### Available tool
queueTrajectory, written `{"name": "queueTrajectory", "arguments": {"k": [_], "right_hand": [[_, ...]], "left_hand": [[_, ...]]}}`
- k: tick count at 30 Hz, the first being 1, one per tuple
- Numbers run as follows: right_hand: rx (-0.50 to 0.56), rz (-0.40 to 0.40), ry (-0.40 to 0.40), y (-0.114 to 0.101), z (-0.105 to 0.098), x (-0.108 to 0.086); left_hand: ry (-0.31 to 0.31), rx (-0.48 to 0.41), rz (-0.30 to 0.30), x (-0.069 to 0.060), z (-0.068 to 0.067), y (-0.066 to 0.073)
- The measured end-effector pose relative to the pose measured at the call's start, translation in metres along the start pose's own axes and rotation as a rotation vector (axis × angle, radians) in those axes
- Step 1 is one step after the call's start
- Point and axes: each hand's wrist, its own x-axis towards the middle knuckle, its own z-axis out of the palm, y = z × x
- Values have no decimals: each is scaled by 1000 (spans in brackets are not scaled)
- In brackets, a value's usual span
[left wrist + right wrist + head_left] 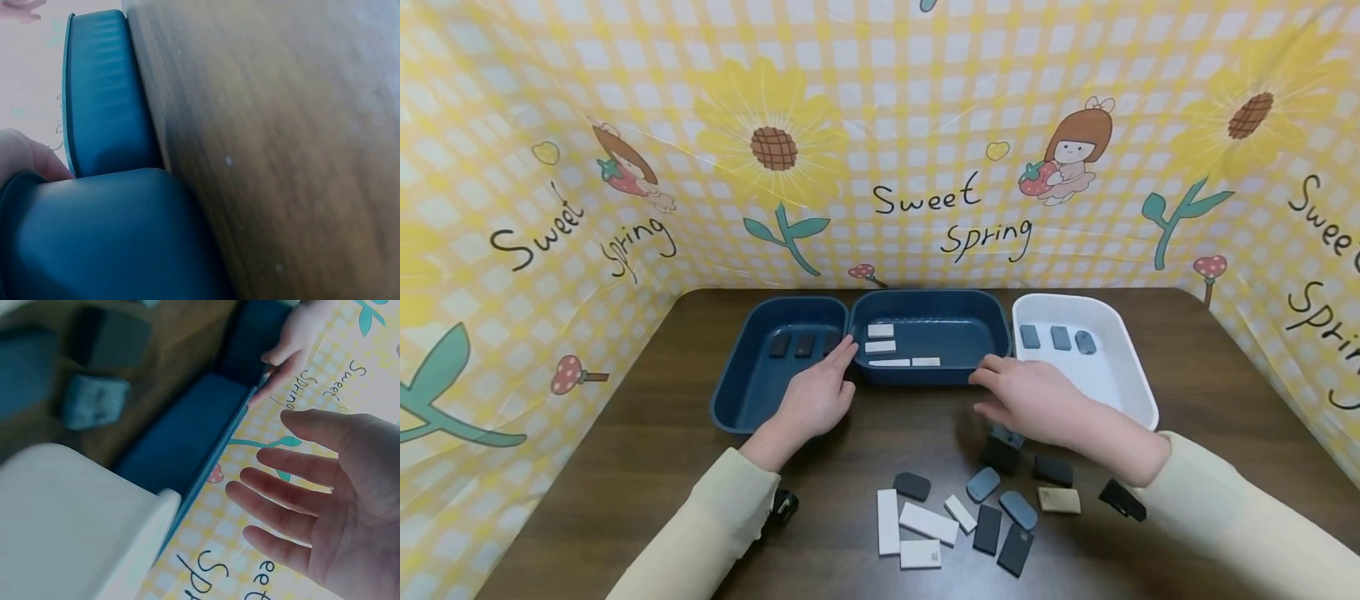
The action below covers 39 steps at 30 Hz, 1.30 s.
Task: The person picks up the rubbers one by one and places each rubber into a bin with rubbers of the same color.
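My left hand (816, 396) reaches over the right side of the left blue tray (730, 400), its index finger extended near the rim. Beside those fingers a dark block (832, 341) is partly hidden; two more dark blocks (780, 345) lie to its left. In the left wrist view, part of the hand (31, 156) shows behind a blue tray wall (119, 237). My right hand (1030, 396) hovers between the middle blue tray (925, 377) and the white tray (1138, 392). The right wrist view shows this hand (325, 500) empty, fingers spread.
White pieces (881, 331) lie in the middle tray's left part; three grey-blue pieces (1060, 337) lie in the white tray. Nearer on the brown table (647, 467) are several loose white blocks (888, 521), dark blocks (987, 529), grey-blue pieces (1018, 509) and a beige block (1059, 500).
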Motion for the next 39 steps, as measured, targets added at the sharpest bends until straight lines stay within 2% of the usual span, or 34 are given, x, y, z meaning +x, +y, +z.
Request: {"name": "queueTrajectory", "arguments": {"k": [5, 9, 13, 17, 21, 26, 32, 39], "right_hand": [[59, -97, 15, -8, 15, -18], [103, -186, -20, -21, 28, -21], [124, -259, -79, -36, 41, -13], [130, -298, -160, -48, 52, -3], [113, -349, -225, -55, 61, 7], [157, -376, -299, -59, 66, 14], [149, -395, -293, -60, 70, 19], [190, -438, -267, -61, 71, 21]], "left_hand": [[2, 1, 0, 0, 0, 1], [-4, 4, -7, 0, 0, 0], [-11, -2, -12, 0, -1, 0], [-11, 0, -8, 0, 0, 0], [-8, 11, -9, 0, -1, 1], [-7, 16, -13, 0, -1, 1], [2, 19, -10, 0, 0, 1], [0, 20, -17, 0, -1, 1]]}}
